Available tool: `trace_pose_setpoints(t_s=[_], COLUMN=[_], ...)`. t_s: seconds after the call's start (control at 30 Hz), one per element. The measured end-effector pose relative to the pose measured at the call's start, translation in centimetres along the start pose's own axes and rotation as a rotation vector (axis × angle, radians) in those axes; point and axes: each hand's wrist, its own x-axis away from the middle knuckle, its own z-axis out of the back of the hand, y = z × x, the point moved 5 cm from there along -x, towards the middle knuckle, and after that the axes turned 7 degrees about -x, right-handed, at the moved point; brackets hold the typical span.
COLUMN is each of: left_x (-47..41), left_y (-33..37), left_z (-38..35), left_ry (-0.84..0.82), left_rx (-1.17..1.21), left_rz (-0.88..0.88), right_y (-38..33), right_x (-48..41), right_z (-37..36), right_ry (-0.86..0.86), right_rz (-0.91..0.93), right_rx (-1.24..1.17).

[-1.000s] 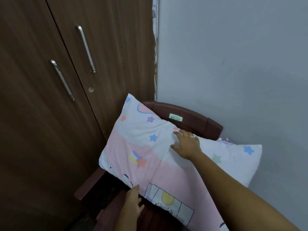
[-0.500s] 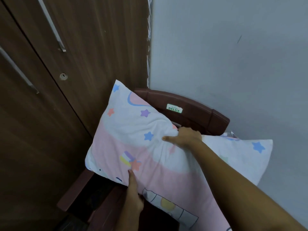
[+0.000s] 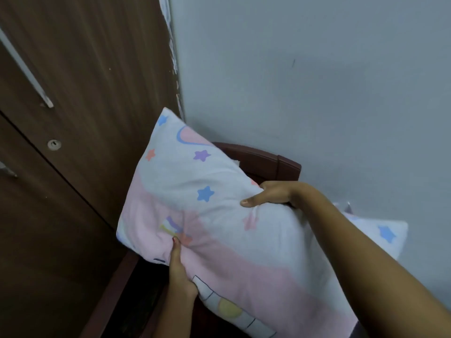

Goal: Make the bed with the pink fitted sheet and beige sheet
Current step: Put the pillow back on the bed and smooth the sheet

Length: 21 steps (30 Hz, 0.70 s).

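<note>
the pink fitted sheet and the beige sheet: neither in view, and the bed itself is not shown. item in hand: a pillow (image 3: 219, 215) in a white and pink case printed with stars, held tilted between both hands, its upper corner toward the wall corner.

left hand (image 3: 179, 272): grips the pillow's lower left edge, thumb pressed into the top face, fingers hidden beneath. right hand (image 3: 271, 193): grips the far long edge, thumb on the front face, fingers curled out of sight behind.

beyond the right hand, the dark red back of a chair (image 3: 263, 159). past the right forearm a second pillow (image 3: 380, 230), same print, sits against the grey wall (image 3: 317, 81). left of the left hand, a brown wardrobe (image 3: 85, 118) with a keyhole (image 3: 54, 144).

judgement: the step in hand is pillow handling at the chair. whether the pillow is leaving or arriving cannot be told. the next move calls for a firm two-handed carry clear of the chair back, without dragging the second pillow.
</note>
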Motion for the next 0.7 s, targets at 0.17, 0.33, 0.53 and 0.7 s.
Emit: trace_pose_setpoints(t_s=[0.17,0.33,0.53,0.7], left_x=[0.8,1.8,2.3,3.1], left_y=[6.6,11.6,8.2,5.2], left_z=[-5.4,-11.4,-16.3,-19.4], left_ry=[-0.128,-0.388,-0.580,-0.538], left_rx=[-0.265,-0.531,-0.904,-0.962], left_rz=[-0.032,-0.010,-0.114,-0.276], right_y=[1.7,7.9,12.9,16.0], right_x=[4.5,6.1,8.7,12.3], right_z=[2.8,0.6,-3.3,-3.6], right_ry=[0.055,0.334,0.800,0.953], right_rz=[-0.029,0.047,0.002,0.078], right_rx=[-0.218,-0.830,-1.288,-1.398])
